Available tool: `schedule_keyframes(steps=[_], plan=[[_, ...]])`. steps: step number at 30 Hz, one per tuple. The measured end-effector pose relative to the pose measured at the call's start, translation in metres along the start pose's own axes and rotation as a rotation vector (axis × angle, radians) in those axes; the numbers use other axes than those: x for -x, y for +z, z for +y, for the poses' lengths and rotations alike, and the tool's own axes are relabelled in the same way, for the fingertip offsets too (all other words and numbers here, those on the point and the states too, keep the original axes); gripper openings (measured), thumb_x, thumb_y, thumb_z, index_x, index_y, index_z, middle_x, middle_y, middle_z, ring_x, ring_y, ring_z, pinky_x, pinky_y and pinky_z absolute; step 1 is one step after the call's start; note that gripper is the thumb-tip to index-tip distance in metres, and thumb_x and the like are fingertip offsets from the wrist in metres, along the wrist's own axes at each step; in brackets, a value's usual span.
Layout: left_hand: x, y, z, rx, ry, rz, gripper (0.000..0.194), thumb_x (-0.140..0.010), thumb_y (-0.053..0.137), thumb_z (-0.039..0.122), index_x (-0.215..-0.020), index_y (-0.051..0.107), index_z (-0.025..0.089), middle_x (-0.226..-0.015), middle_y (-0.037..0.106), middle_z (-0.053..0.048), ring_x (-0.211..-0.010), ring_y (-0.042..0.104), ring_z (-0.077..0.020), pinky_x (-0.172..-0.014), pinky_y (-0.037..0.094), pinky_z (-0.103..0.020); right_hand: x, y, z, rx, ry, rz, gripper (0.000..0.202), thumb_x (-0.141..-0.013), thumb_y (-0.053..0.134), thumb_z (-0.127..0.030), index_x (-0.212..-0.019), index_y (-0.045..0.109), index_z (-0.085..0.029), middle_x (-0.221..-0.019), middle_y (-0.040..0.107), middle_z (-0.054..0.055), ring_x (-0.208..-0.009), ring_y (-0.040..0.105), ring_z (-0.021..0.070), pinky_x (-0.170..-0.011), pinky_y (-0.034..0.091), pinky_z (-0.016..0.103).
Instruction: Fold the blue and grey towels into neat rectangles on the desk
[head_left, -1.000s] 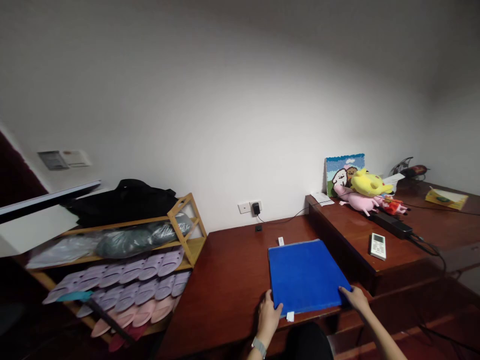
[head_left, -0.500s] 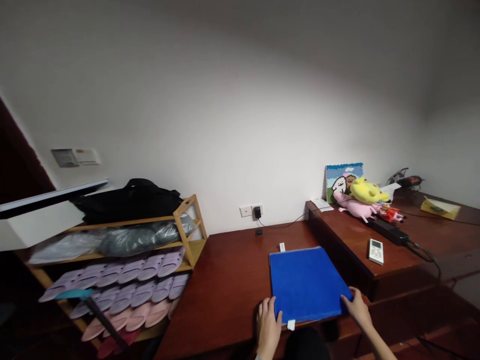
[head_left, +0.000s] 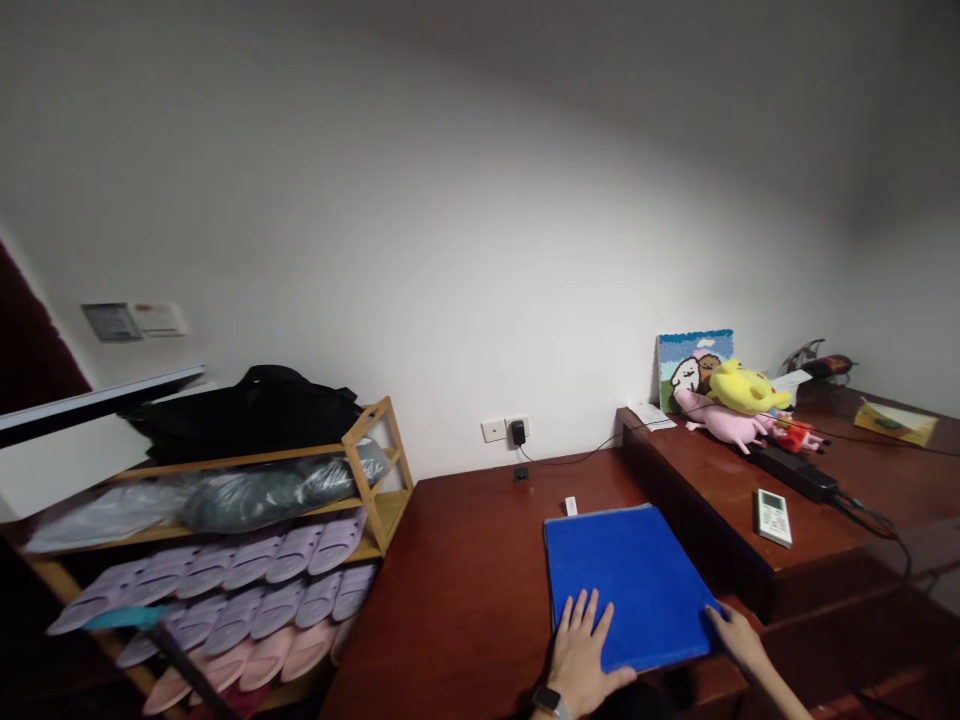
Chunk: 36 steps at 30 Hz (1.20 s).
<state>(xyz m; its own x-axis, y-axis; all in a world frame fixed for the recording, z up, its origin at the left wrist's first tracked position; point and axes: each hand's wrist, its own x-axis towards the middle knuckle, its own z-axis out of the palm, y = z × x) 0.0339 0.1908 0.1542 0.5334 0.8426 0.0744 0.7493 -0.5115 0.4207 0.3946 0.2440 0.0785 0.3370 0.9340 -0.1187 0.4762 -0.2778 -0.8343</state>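
A flat blue square cloth (head_left: 637, 570) with a thin edging lies on the reddish-brown desk (head_left: 457, 580). A small white tag (head_left: 571, 506) sticks out past its far edge. My left hand (head_left: 585, 650) rests palm down on the near left part of the cloth, fingers spread, with a watch on the wrist. At the near right corner, my right hand (head_left: 739, 640) has its thumb on top of the cloth and its fingers at the edge. The undersides of those fingers are hidden.
On the raised right-hand desk are a white remote (head_left: 773, 517), a black power adapter (head_left: 795, 472), plush toys (head_left: 739, 400) and a picture (head_left: 694, 365). Slippers (head_left: 247, 560) and a black bag (head_left: 255, 410) fill a wooden rack (head_left: 386, 500). A black plug (head_left: 517, 432) sits in the wall.
My left hand has moved from the cloth's near left edge onto its top, fingers spreading flat. My right hand stays at the right corner. The view has shifted slightly.
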Motion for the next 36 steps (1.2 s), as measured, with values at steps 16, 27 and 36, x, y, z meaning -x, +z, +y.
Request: schedule_keyframes(steps=[16,27,36], plan=[[0.137,-0.057,-0.127,-0.173,-0.197,0.049,0.093,-0.082,0.063,0.076,-0.16,0.022,0.045,-0.171,0.019,-0.002,-0.156,0.022,-0.0338,-0.126,0.023,-0.061,0.071,0.131,-0.091,-0.086,-0.242,-0.33,0.066,-0.077,0.054,-0.055,-0.133,0.057,-0.02,-0.101,0.078,0.007,-0.089,0.075,0.0273,-0.078,0.06,0.038],[0.17,-0.075,-0.135,-0.27,-0.074,0.092,0.066,-0.101,0.042,0.062,-0.16,0.017,0.045,-0.169,0.025,0.002,-0.154,0.03,-0.027,-0.125,0.029,-0.053,0.119,0.132,-0.101,0.194,-0.53,-0.181,0.062,-0.094,0.039,-0.06,-0.137,0.057,-0.019,-0.121,0.071,0.014,-0.114,0.067,0.0293,-0.102,0.052,0.041],[0.047,-0.012,-0.041,-0.212,-0.089,0.225,0.056,-0.108,0.027,0.049,-0.161,0.024,0.034,-0.166,0.036,0.0,-0.153,0.032,-0.0218,-0.126,0.028,-0.048,0.114,0.195,-0.108,0.55,-0.677,-0.201,0.065,-0.1,0.027,-0.045,-0.155,0.043,-0.013,-0.165,0.034,0.01,-0.154,0.025,0.029,-0.126,0.025,0.052]])
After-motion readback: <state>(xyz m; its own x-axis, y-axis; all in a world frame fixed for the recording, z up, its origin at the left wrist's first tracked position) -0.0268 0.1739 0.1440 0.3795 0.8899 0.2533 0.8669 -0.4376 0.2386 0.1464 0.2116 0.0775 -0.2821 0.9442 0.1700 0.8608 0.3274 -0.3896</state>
